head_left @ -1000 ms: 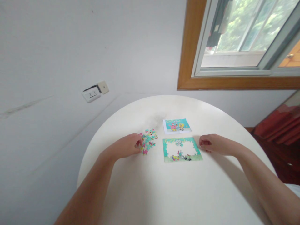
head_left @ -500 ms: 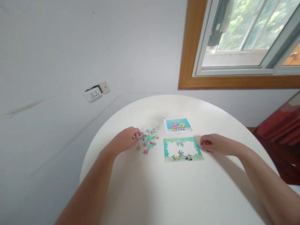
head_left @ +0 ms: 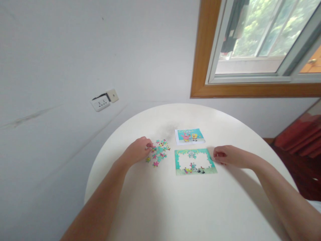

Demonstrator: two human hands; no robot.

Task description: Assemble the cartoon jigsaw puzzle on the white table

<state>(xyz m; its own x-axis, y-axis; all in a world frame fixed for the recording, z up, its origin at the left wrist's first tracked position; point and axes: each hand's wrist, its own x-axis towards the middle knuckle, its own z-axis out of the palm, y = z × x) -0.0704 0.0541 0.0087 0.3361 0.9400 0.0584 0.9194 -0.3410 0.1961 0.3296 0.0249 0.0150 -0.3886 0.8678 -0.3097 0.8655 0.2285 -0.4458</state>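
the part-built puzzle [head_left: 185, 172] lies flat near the middle of the round white table [head_left: 195, 207], its border closed on all four sides around a white middle. within that border, a small cluster of joined pieces juts down from the top edge, and another stands up from the bottom edge. to its left, loose pieces [head_left: 159, 150] lie in a scattered heap, some seeming to overlap. just behind the puzzle lies a picture card [head_left: 191, 135], white paper showing along its left and lower sides.

the left hand [head_left: 139, 149] is at the left edge of the heap, fingers curled toward the thumb; i cannot tell whether a piece is pinched there, as the fingertips are small and blurred. the right hand [head_left: 227, 155] is loosely curled by the puzzle's right edge, its thumb partly hidden, and whether it touches or grips that edge i cannot tell.

both forearms are cut off by the view. a narrow strip of white tabletop separates heap and puzzle; a broad stretch runs from the puzzle's near edge to the bottom of the view.
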